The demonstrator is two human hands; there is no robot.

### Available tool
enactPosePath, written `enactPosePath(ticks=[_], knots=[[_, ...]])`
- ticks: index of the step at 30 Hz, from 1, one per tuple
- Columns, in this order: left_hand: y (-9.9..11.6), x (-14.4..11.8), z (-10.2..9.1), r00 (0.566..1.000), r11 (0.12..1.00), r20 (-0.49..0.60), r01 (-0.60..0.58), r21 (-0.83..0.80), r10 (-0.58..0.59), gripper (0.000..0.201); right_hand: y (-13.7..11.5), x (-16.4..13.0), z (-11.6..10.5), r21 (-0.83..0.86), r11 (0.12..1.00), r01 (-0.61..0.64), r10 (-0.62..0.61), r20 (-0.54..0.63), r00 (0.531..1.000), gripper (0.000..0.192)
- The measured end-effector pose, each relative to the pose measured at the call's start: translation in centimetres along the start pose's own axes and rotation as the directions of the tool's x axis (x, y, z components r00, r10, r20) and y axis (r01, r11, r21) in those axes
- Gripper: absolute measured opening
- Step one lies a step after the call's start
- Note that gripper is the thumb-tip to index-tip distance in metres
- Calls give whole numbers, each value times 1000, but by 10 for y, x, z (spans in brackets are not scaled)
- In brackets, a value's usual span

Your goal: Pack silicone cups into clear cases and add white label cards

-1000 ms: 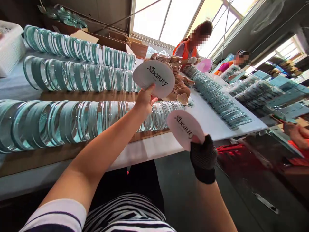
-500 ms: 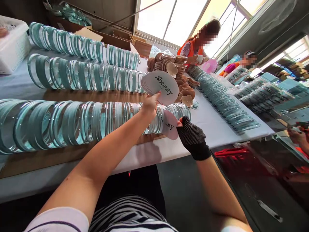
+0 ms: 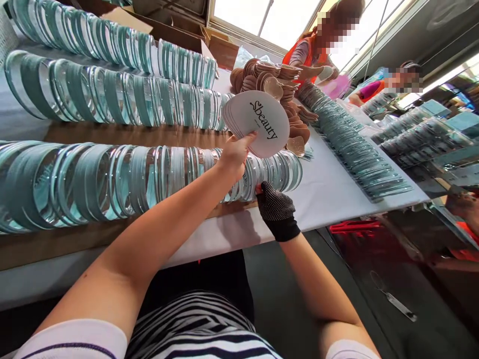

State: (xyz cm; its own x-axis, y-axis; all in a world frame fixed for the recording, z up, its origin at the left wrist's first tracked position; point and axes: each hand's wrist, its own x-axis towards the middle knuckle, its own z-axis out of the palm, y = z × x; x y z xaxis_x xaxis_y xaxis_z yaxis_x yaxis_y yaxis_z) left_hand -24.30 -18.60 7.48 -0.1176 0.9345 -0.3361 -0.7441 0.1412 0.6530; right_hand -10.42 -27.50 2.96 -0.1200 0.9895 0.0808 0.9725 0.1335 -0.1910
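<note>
While the left hand (image 3: 236,155) holds the fanned white cards (image 3: 258,117) above the near row of glass discs (image 3: 140,184), the gloved right hand (image 3: 277,207), closed narrow at this row's near side, on what I cannot tell, should work gently, tilting no disc.

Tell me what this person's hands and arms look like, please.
The left hand is bare; the right hand wears a black glove with pale dots and a plain cuff. Both forearms are uncovered below short, whitish sleeves, the left one with a dark line.
</note>
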Motion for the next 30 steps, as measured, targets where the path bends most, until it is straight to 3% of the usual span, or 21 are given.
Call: enactPosePath(ticks=[3, 6, 8, 9, 10, 11, 12, 14, 15, 17, 20, 24, 27, 30], knots=[[-1, 0, -1, 999, 999, 9, -35, 5, 35, 33, 6, -1, -5, 404, 914, -36, -39, 175, 984, 34], [-3, -1, -2, 996, 997, 50, -76, 10, 75, 32, 17, -5, -6, 766, 603, -223, -160, 390, 907, 44], [-5, -1, -2, 992, 994, 73, -104, 9, 103, 29, 25, -10, -9, 851, 356, -386, -265, 488, 831, 48], [-7, -1, -2, 990, 993, 76, -122, 9, 121, 27, 28, -11, -11, 843, 298, -447, -299, 527, 795, 50], [-8, 0, -2, 988, 990, 77, -139, 11, 138, 26, 31, -10, -15, 824, 326, -464, -292, 555, 779, 50], [-10, 0, -2, 985, 988, 79, -154, 19, 152, 25, 34, -6, -20, 804, 403, -437, -238, 553, 799, 49], [-11, 0, -2, 983, 986, 85, -165, 31, 161, 24, 37, 1, -26, 784, 492, -378, -146, 502, 852, 48], [-13, -1, -2, 978, 982, 118, -181, 64, 172, 23, 41, 24, -40, 736, 643, -212, 65, 223, 973, 48], [-13, -2, -2, 973, 978, 144, -191, 80, 178, 22, 42, 38, -46, 699, 704, -128, 143, 37, 989, 49], [-13, -7, -2, 961, 969, 187, -224, 106, 202, 19, 39, 63, -57, 578, 816, -3, 173, -240, 955, 52], [-8, -19, -3, 946, 948, 183, -291, 125, 267, 16, 17, 74, -61, 337, 936, 106, 20, -350, 937, 60], [1, -39, -7, 968, 954, 94, -245, 174, 232, 13, -27, 52, -51, 229, 959, 165, -40, -470, 882, 58], [7, -50, -11, 988, 976, 90, -138, 170, 124, 10, -36, 42, -47, 305, 951, 47, 111, -482, 869, 51], [19, -46, -17, 995, 993, 45, -92, 71, 89, 21, -14, 26, -51, 380, 917, -118, 334, -572, 750, 50]])
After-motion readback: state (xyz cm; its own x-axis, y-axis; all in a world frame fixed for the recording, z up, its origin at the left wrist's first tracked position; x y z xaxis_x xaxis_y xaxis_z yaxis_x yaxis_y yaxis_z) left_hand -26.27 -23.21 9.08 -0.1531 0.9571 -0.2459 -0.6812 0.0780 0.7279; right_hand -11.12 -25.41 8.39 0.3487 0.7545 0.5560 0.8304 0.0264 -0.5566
